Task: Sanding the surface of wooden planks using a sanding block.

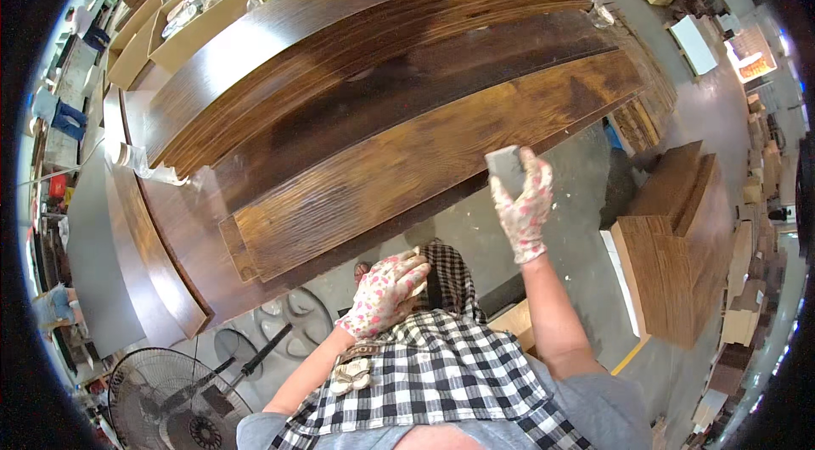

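Two gloved hands apart, right hand (524, 205) gripping grey sanding block (507, 171) over stained board (407, 178), left hand (386, 293) empty

I see my right hand (524, 208), in a floral work glove, raised with a small grey sanding block (506, 170) pinched in its fingers (536, 180). The block is flat, rectangular and tilted, hanging just off the near edge of the stained plank (424, 157). That plank is long, brown and strongly grained, running from eight o'clock up to two o'clock across the stack. My left hand (386, 293), gloved alike, rests at six o'clock against my checked apron (433, 365).
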`<state>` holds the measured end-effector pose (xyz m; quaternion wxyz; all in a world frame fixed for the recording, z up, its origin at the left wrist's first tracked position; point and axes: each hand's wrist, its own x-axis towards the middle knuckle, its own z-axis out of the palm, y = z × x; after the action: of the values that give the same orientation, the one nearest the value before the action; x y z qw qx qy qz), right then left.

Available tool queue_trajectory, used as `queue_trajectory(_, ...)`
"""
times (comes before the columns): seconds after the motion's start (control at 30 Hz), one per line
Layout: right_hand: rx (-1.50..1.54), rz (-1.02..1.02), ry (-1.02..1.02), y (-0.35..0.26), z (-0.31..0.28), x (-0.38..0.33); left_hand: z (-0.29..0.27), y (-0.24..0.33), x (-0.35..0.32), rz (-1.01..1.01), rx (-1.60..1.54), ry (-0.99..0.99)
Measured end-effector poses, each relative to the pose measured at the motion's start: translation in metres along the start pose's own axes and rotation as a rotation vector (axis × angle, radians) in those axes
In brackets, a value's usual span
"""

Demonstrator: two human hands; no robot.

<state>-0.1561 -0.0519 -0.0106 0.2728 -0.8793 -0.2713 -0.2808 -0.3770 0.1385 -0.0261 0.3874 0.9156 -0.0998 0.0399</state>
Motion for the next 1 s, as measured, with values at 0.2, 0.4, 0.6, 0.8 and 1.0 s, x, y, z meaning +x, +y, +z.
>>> queue_trajectory(0.2,0.338,-0.139,-0.403,-0.157,0.013,-0.084,-0.032,-0.041,-0.074,-0.078,0.109,-0.115)
queue_trajectory(0.4,0.068,0.044,-0.158,-0.155,0.013,-0.059,-0.049,-0.052,-0.123,-0.092,0.044,-0.021)
queue_trajectory(0.6,0.3,-0.315,-0.531,-0.267,0.044,-0.118,-0.058,-0.052,-0.145,-0.658,-0.336,-0.196)
queue_trajectory(0.8,0.338,-0.198,-0.464,-0.283,0.032,-0.093,-0.05,-0.056,-0.165,-0.238,-0.061,0.042)
queue_trajectory(1.0,0.273,-0.343,-0.546,-0.298,0.041,-0.103,-0.041,-0.056,-0.166,-0.826,-0.677,-0.004)
